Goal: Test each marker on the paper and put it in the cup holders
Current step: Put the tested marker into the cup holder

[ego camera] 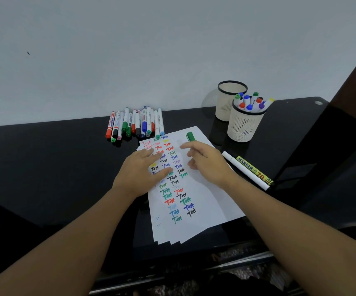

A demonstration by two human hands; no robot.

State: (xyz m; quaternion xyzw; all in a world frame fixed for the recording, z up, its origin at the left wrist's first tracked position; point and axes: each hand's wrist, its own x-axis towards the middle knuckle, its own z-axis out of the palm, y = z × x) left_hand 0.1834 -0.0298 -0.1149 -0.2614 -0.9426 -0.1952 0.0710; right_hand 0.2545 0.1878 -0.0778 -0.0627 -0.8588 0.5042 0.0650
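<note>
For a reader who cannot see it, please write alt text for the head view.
A left hand presses a paper of coloured "Test" marks while the right hand holds a green marker. Loose markers lie behind; two cup holders stand right.

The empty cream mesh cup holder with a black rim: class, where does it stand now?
In the head view, the empty cream mesh cup holder stands at the table's far right by the wall, just behind and left of the marker-filled cream cup holder.

Light: dim, even, cool grey cast
Shadows: soft, faint under the hands
Glare: dull reflections of the cups on the glossy black surface
Blur: right fingers smeared, the rest fairly sharp
Distortion: wide-angle, surface edge bows, corners stretch
</note>
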